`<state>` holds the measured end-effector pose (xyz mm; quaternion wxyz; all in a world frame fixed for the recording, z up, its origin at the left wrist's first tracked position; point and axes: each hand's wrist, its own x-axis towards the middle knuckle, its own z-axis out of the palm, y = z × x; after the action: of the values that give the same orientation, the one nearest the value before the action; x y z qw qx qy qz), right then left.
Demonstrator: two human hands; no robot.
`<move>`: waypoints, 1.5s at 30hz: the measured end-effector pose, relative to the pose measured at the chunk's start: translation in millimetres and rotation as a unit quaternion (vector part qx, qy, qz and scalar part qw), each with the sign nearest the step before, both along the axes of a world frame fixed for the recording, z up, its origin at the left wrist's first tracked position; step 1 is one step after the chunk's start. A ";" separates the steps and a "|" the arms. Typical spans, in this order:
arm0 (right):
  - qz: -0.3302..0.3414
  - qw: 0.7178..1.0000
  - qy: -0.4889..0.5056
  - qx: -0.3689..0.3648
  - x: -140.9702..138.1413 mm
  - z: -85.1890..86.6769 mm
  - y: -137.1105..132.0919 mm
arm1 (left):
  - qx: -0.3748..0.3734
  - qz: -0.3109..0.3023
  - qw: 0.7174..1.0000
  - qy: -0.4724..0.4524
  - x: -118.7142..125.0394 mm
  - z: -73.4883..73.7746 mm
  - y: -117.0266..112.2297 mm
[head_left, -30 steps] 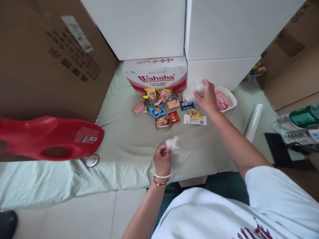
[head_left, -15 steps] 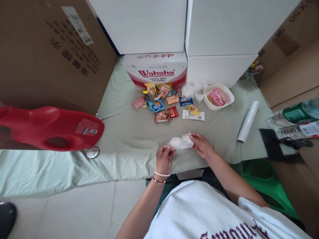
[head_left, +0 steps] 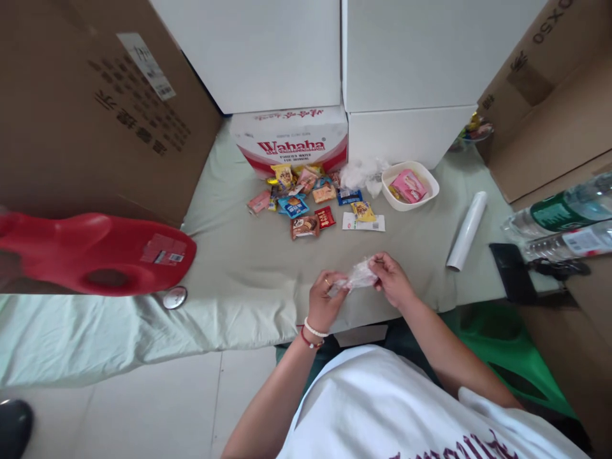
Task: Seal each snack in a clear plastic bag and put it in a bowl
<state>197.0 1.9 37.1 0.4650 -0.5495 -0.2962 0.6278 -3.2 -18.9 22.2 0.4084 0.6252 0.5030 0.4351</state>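
Note:
Between my hands, over the front of the cloth-covered table, is a crumpled clear plastic bag [head_left: 361, 275]. My left hand [head_left: 326, 298], with a ring and two bracelets at the wrist, pinches the bag's left end. Its right end is gripped by the fingers of my right hand [head_left: 391, 278]. Beyond them lie several wrapped snacks: a brown packet [head_left: 305, 226], a red packet [head_left: 326, 217], a blue packet [head_left: 293, 205] and a yellow packet [head_left: 363, 211] resting on a flat white packet [head_left: 376, 223].
A white bowl [head_left: 389, 199] holding a pink packet stands near more crumpled plastic [head_left: 358, 175]. A Wahaha carton [head_left: 291, 143] backs the snacks. To the right are a white roll [head_left: 467, 231], a black phone-like slab [head_left: 512, 273] and bottles [head_left: 568, 210]; a red jug [head_left: 109, 252] lies left.
My left hand has shifted right and turned over the bag, closer to my right hand. The bag looks more bunched up and tilted. The whole view has shifted slightly.

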 end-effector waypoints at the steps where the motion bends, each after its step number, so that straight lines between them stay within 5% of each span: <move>1: -0.018 1.000 0.005 -0.011 3.4 -1.4 1.5 | -0.033 -0.002 0.999 -0.034 -0.5 1.0 2.8; 12: -0.078 0.991 0.088 -0.057 22.1 -10.4 16.7 | -0.267 0.119 0.897 -0.331 -27.0 -4.1 -9.0; 20: -0.118 0.992 -0.048 -0.008 37.5 -13.5 27.6 | -0.302 0.202 0.855 -0.371 -52.4 1.1 -9.4; 23: -0.058 0.996 -0.056 -0.028 29.9 -10.9 19.4 | -0.304 0.216 0.841 -0.393 -51.9 5.9 -7.1; 27: 0.014 0.999 0.019 -0.045 -3.8 -12.1 8.6 | -0.298 0.180 0.848 -0.399 -43.4 13.6 -16.7; 30: 0.001 0.998 0.040 -0.054 -27.0 -19.4 12.2 | -0.314 0.145 0.854 -0.389 -41.1 13.1 -31.3; 34: -0.039 0.997 -0.065 -0.025 -34.6 -23.3 20.8 | -0.337 0.204 0.865 -0.311 -55.8 4.8 -49.6; 37: -0.005 0.978 -0.201 0.060 -33.6 -13.8 18.8 | -0.260 0.247 0.912 -0.198 -63.5 2.5 -53.0; 41: 0.069 0.959 -0.246 0.125 -40.2 10.1 5.5 | -0.175 0.218 0.953 -0.119 -34.8 6.2 -29.7; 45: 0.118 0.967 -0.197 0.113 -37.3 22.7 -6.1 | -0.238 0.173 0.920 -0.258 10.6 4.8 10.3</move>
<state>159.7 -4.2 59.8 0.3796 -0.5672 -0.5138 0.5198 7.4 -8.6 26.9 0.5789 0.2791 0.5695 0.5125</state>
